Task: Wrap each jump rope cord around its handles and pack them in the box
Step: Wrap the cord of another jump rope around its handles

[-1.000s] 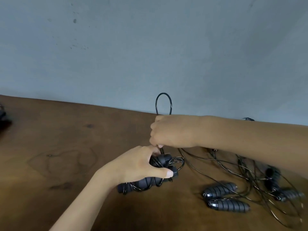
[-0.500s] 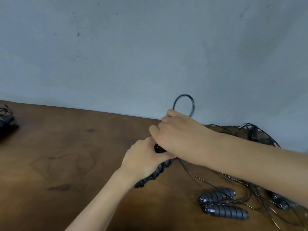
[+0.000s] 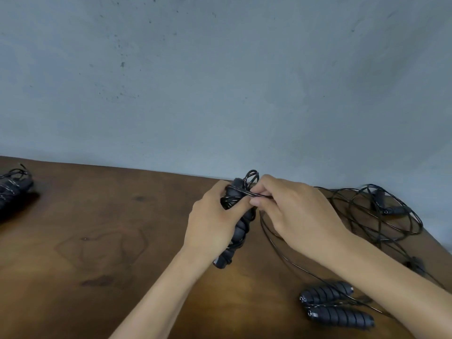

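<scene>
A pair of black jump rope handles, already bound with cord, is gripped by the left hand above the middle of the bench, near its far edge. The cord is pinched at the handles' upper end by the right hand. Two loose handles lie toward the near right corner, tangled cord is spread along the right edge, and a wrapped bundle sits at the far left edge.
</scene>
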The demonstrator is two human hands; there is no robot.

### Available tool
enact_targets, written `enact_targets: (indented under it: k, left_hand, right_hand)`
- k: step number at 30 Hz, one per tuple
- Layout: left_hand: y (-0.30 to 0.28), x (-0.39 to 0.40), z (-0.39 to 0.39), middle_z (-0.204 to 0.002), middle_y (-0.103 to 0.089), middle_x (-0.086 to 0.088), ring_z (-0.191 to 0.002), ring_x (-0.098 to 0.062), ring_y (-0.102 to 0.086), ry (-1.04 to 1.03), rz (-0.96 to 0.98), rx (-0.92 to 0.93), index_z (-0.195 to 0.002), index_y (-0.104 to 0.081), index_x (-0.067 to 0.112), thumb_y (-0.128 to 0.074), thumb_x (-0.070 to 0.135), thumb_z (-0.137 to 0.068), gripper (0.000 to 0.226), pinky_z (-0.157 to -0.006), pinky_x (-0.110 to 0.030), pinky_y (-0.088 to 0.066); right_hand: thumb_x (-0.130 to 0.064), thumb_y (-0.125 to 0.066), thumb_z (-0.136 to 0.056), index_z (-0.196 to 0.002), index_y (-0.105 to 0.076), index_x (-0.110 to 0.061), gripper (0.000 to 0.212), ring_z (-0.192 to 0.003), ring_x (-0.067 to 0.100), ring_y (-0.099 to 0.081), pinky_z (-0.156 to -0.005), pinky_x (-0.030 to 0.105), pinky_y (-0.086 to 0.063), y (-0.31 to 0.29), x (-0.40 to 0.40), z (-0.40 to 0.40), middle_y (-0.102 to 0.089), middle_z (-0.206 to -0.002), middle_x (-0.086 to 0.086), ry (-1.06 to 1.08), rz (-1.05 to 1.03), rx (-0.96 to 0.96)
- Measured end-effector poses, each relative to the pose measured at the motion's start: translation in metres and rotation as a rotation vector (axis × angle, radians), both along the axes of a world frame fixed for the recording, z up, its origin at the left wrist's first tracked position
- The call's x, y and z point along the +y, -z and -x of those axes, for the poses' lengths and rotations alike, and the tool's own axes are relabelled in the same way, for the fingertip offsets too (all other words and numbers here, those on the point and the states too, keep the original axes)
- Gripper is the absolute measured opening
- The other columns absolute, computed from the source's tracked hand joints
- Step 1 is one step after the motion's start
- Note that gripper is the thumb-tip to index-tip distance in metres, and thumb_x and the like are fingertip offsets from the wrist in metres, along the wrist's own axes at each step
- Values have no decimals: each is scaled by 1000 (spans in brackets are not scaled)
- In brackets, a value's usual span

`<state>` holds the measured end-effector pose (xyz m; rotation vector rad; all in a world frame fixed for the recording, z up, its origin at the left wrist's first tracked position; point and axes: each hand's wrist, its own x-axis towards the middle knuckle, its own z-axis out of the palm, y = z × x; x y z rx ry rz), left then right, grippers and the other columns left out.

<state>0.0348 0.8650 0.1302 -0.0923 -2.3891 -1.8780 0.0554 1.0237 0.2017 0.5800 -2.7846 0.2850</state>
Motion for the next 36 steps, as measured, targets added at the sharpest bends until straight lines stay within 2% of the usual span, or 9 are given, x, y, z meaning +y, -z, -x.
enact_targets:
  k: [5, 11, 16, 20, 24, 28, 31, 33, 36]
  left_hand:
    - [6, 3, 1, -91, -79, 5, -87, -20, -76, 123, -146, -40, -103, -70, 37, -77, 68, -80, 39, -83, -56, -62]
    - [8, 0, 4, -96, -79, -2, -92, -26, -76, 221, -212, -23, -106, -72, 35, -75, 52, -90, 23, -88, -60, -60]
    - [10, 3, 1, -100, -77, -7, -95, -30, -74, 274, -257, -18, -109, -70, 30, -66, 50, -96, 24, -90, -56, -61]
    - [10, 2, 0, -96, -74, -8, -85, -17, -70, 293, -303, -13, -105, -69, 30, -60, 56, -94, 30, -82, -45, -60]
    - [8, -3, -2, -88, -72, 0, -80, -17, -69, 301, -356, -36, -107, -68, 23, -61, 54, -99, 32, -74, -39, -58]
    - [7, -7, -4, -86, -71, -8, -76, -21, -69, 239, -431, -89, -100, -70, 20, -60, 39, -103, 22, -71, -40, -57]
    - [10, -14, -3, -94, -73, -17, -79, -24, -69, 177, -426, -88, -101, -71, 20, -60, 42, -102, 25, -75, -44, -57]
    - [10, -20, -3, -89, -73, -10, -75, -21, -67, 143, -425, -86, -101, -70, 21, -61, 52, -97, 34, -71, -41, -56]
    - [12, -31, -4, -85, -73, -3, -76, -19, -69, 78, -386, -56, -102, -72, 21, -61, 50, -97, 32, -74, -42, -57]
  right_hand:
    - [-36, -62, -100, -94, -61, -34, 6, -83, -2, -65, -80, 33, -53, 6, 7, 0, -70, -82, -23, 74, 314, -182]
    - [-30, -63, -99, -88, -62, -31, 10, -68, -2, -62, -73, 24, -42, 1, 8, -3, -72, -77, -15, 70, 522, -284]
    - [-29, -60, -101, -87, -59, -33, 15, -79, 0, -64, -77, 34, -53, 0, 8, -6, -70, -79, -17, 57, 459, -233]
    - [-28, -56, -103, -89, -55, -32, 14, -83, 9, -65, -77, 47, -56, 3, 1, -8, -69, -83, -13, 28, 388, -152]
    - [-27, -56, -103, -90, -52, -31, 14, -75, 12, -61, -68, 43, -53, 8, -4, -9, -59, -100, -16, 12, 292, -37]
    - [-26, -60, -102, -90, -55, -30, 13, -60, 10, -53, -54, 28, -44, 11, -10, -3, -38, -120, -23, -8, 245, 10]
    - [-25, -61, -101, -90, -58, -28, 12, -73, 12, -62, -67, 38, -53, 19, -16, 7, -40, -121, -26, -49, 334, -33]
    - [-24, -64, -100, -88, -62, -28, 13, -84, 11, -67, -79, 41, -56, 24, -20, 14, -43, -119, -28, -67, 438, -93]
    - [-23, -70, -96, -85, -68, -26, 12, -95, -6, -64, -83, 18, -50, 30, -31, 21, -50, -116, -25, -76, 554, -146]
